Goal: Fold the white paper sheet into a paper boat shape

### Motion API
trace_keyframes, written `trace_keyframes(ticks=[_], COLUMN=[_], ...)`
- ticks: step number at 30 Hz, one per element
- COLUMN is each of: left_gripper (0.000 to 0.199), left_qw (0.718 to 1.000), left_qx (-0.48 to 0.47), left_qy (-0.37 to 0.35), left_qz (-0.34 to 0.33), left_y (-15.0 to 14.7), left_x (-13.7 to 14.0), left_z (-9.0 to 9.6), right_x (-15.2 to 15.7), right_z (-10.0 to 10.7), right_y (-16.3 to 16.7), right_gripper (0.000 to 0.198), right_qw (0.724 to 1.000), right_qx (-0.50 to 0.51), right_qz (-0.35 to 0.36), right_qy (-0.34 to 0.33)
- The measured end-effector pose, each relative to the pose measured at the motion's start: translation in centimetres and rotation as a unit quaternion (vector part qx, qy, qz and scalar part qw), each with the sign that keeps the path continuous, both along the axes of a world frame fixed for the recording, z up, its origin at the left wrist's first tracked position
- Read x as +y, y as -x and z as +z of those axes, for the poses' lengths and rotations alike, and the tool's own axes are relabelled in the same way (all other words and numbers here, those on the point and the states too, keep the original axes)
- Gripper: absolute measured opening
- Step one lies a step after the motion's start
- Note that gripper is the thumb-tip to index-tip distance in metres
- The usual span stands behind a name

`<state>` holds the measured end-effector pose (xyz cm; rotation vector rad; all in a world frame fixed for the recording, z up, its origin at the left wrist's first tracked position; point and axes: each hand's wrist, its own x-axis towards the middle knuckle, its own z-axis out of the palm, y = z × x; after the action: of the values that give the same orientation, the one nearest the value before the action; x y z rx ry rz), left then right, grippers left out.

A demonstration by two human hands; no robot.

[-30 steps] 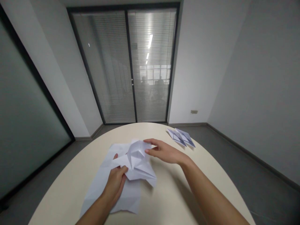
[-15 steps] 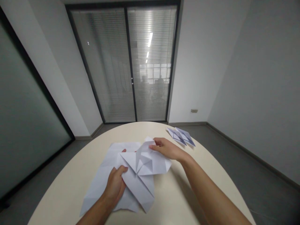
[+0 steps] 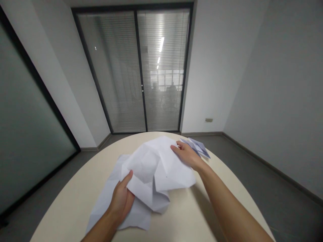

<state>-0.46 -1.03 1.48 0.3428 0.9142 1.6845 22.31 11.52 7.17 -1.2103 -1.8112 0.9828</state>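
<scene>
Pinching a creased paper (image 3: 146, 164), the left hand (image 3: 123, 197) has its thumb on the near left edge; the right hand (image 3: 187, 154) nips the far right edge, thumb uppermost. The paper is over a sheet (image 3: 137, 215) on the table (image 3: 75, 195).

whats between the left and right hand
In the head view, a creased white sheet spans the stretch from the left hand to the right hand.

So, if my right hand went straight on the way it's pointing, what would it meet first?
Most likely the creased white paper that your right hand holds, since it spreads directly ahead; depth there is hard to judge.
</scene>
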Motion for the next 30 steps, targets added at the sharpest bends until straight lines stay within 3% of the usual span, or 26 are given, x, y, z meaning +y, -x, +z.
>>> trace_keyframes(ticks=[4,6,9,14,18,23,26,30], left_gripper=[0.032,0.029,0.028,0.025,0.021,0.021,0.033,0.078], left_qw=[0.999,0.996,0.991,0.985,0.985,0.977,0.971,0.930], left_qx=[0.041,0.063,0.100,0.137,0.128,0.166,0.190,0.296], left_qy=[0.016,0.042,0.065,0.098,0.094,0.084,0.071,0.045], left_qz=[0.027,0.046,0.065,0.023,0.061,0.106,0.130,0.214], left_y=[0.5,0.9,1.7,2.6,3.0,3.5,3.8,3.9], left_x=[0.5,0.7,0.9,1.1,1.6,1.8,1.6,0.8], left_z=[-0.5,-0.7,-0.9,-1.0,-0.8,-0.2,0.3,1.4], right_x=[0.5,0.6,0.9,1.2,1.4,2.0,2.3,2.3], right_z=[0.2,0.3,0.3,0.0,-0.4,-1.6,-2.3,-3.2], right_y=[-0.9,-1.4,-2.1,-2.6,-2.7,-2.2,-1.2,0.4], right_gripper=[0.035,0.035,0.038,0.051,0.069,0.074,0.068,0.055], right_qw=[0.993,0.991,0.997,0.998,0.991,0.993,0.988,0.976], right_qx=[-0.074,-0.082,-0.050,0.060,0.093,0.083,0.144,0.216], right_qz=[-0.022,-0.018,0.003,-0.007,0.004,-0.004,-0.035,-0.005], right_qy=[-0.093,-0.099,-0.053,0.017,0.093,0.081,0.040,0.009])
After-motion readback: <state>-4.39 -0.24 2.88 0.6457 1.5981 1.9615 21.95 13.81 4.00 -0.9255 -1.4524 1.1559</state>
